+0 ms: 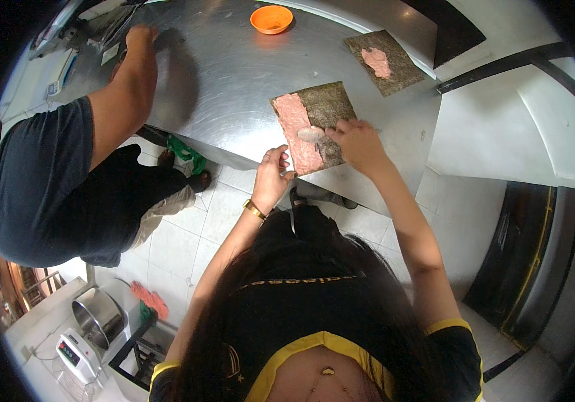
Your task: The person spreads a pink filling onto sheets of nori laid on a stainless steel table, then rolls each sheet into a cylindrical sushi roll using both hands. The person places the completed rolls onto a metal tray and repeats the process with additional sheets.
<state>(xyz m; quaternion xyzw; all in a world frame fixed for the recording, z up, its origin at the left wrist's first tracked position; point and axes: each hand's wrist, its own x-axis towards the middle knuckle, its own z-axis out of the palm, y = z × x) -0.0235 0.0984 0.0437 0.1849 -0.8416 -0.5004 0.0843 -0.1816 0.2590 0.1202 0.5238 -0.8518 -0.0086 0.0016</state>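
Note:
A dark green seaweed sheet [336, 100] lies on the steel table in front of me. Pink minced paste [294, 117] covers its left part in a broad band. My right hand [354, 142] is closed on the handle of a spoon [311, 134], whose bowl rests on the paste near its right edge. With fingers bent, my left hand [275, 175] touches the sheet's near left corner; whether it pinches the edge is hard to make out. Farther right lies a second seaweed sheet [401, 70] with a small patch of pink paste [376, 62] on it.
An orange bowl [271, 20] stands at the table's far side. To my left a co-worker in a dark shirt [39, 181] leans over the steel table [224, 87]. A scale [63, 74] sits at the far left. Behind, at lower left, is a steel pot [98, 316].

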